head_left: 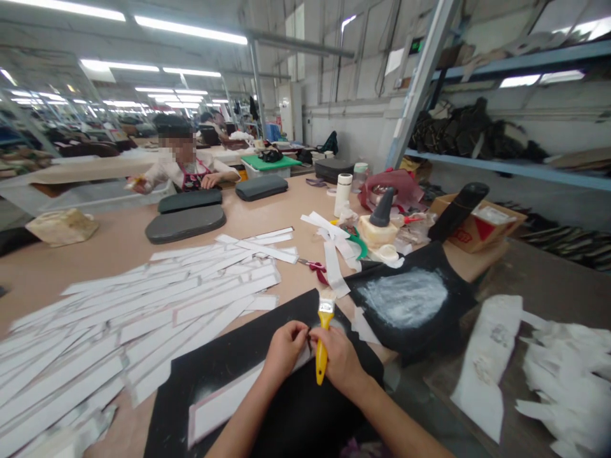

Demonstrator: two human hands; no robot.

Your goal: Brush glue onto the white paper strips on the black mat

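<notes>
Brown-covered bench [296, 198]: above a black sheet [175, 395], my left hand [286, 346] and right hand [340, 357] pinch a thin dark piece [310, 340]; the right also grips a yellow-handled paintbrush [321, 356]. Bristles [327, 294] should point away from work.

Both hands: near lower ctr. of view, close tog., fingertips almost meeting. L forearm [251, 410] enters from bottom edge, angled up & to R; R forearm [394, 410] enters from bottom edge, angled up & to L. Forearms bare, converging fwd. L hand [285, 350]: thumb & index in pinch pos., tips twd. R side; other fingers curled, partly hidden. R hand [341, 359]: fingers flexed in closed grip, back of hand up, tips twd. L hand. R thumb partly obscured. Wrists: L approx. in line w/ forearm; R likewise.
</notes>
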